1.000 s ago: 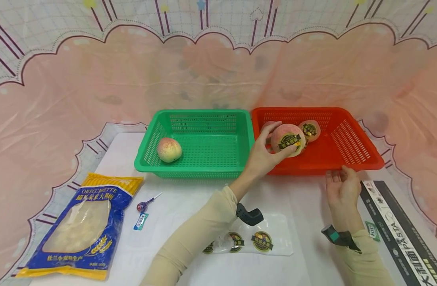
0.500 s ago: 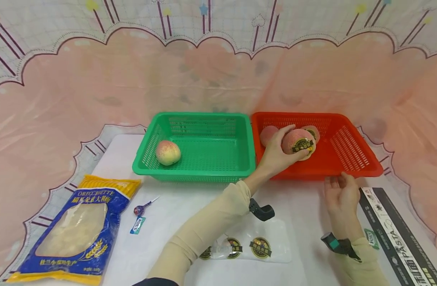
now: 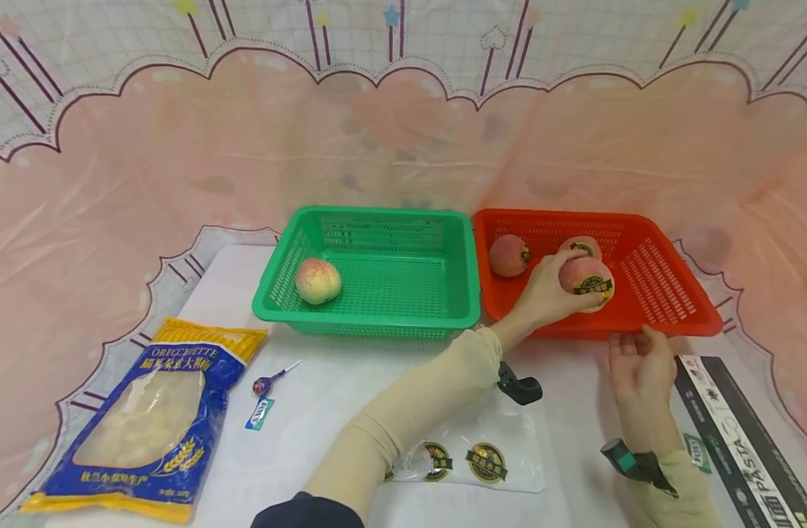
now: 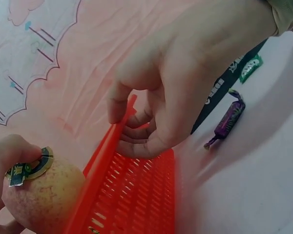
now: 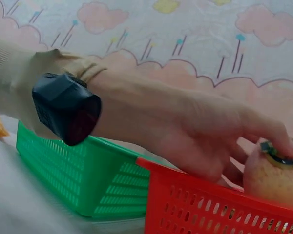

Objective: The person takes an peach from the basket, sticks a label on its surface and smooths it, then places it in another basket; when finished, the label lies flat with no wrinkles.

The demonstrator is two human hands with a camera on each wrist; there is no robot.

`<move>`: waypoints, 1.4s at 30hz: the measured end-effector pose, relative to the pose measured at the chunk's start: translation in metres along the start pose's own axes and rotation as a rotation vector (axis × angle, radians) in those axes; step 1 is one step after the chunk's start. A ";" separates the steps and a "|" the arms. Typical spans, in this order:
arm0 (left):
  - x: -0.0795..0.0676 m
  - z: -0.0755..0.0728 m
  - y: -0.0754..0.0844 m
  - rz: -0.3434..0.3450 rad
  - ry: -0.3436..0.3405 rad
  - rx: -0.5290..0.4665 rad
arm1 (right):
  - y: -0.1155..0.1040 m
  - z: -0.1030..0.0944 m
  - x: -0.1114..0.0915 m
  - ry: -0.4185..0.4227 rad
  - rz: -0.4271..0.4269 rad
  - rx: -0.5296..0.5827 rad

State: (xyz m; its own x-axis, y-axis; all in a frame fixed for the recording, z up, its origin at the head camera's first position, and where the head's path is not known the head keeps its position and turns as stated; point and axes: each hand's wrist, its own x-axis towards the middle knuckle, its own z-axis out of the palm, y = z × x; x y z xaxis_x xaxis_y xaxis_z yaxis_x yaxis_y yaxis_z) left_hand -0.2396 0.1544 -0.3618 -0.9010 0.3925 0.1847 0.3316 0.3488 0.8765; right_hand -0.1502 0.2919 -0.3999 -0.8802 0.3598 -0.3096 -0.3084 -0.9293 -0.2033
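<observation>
My left hand (image 3: 550,290) grips a pink-yellow peach (image 3: 584,275) with a black-and-gold sticker, inside the red basket (image 3: 647,315). The left wrist view shows my thumb lying on the sticker of that peach (image 4: 53,200). Two more peaches are in this basket: one at its left (image 3: 506,255), another behind the held one (image 3: 583,246). My right hand (image 3: 643,378) holds the red basket's front rim near its right corner; in the left wrist view, its thumb and curled fingers go round the rim (image 4: 105,156). One peach (image 3: 318,281) lies in the green basket (image 3: 377,317), at the left.
The baskets stand side by side before a draped cloth. A blue-yellow orecchiette bag (image 3: 146,418), lollipop (image 3: 263,386) and small teal packet (image 3: 259,414) lie left. Clear plastic with round labels (image 3: 509,455) lies in front. A black pasta box (image 3: 739,440) and green packet (image 3: 697,452) lie right.
My left hand has moved right with the peach and is lower over the red basket. The peach at that basket's left is now uncovered. My right hand stays at the rim.
</observation>
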 end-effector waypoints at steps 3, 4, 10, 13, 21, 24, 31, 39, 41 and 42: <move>0.005 0.008 0.002 0.008 -0.042 0.031 | 0.000 -0.001 0.001 -0.004 0.003 0.005; 0.007 0.010 0.002 0.009 -0.056 0.049 | 0.000 -0.002 0.000 -0.012 0.006 0.010; 0.018 0.022 0.007 -0.026 -0.145 0.105 | -0.002 -0.004 -0.001 -0.032 0.022 0.032; 0.022 0.027 0.007 -0.058 -0.168 0.139 | -0.002 -0.005 -0.002 -0.023 0.021 0.023; 0.035 0.032 0.005 -0.156 -0.231 0.164 | 0.000 -0.004 0.001 -0.026 0.014 0.008; 0.038 0.034 0.005 -0.157 -0.269 0.188 | -0.002 -0.004 0.002 -0.023 0.013 0.011; 0.045 0.042 0.000 -0.160 -0.348 0.214 | -0.001 -0.007 0.004 -0.026 0.035 0.010; 0.050 0.049 -0.002 -0.097 -0.443 0.353 | -0.003 -0.006 0.002 -0.025 0.016 -0.013; 0.049 0.049 -0.003 -0.105 -0.464 0.372 | -0.004 -0.006 0.002 -0.029 0.017 -0.013; 0.049 0.050 -0.003 -0.112 -0.472 0.376 | -0.004 -0.006 0.001 -0.031 0.018 -0.009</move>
State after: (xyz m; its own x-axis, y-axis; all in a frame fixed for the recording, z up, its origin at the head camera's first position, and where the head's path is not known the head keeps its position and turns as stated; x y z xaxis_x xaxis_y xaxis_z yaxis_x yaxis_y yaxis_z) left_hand -0.2711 0.2150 -0.3771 -0.7434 0.6408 -0.1916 0.3957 0.6523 0.6465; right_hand -0.1479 0.2965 -0.4050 -0.8963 0.3399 -0.2847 -0.2890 -0.9348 -0.2062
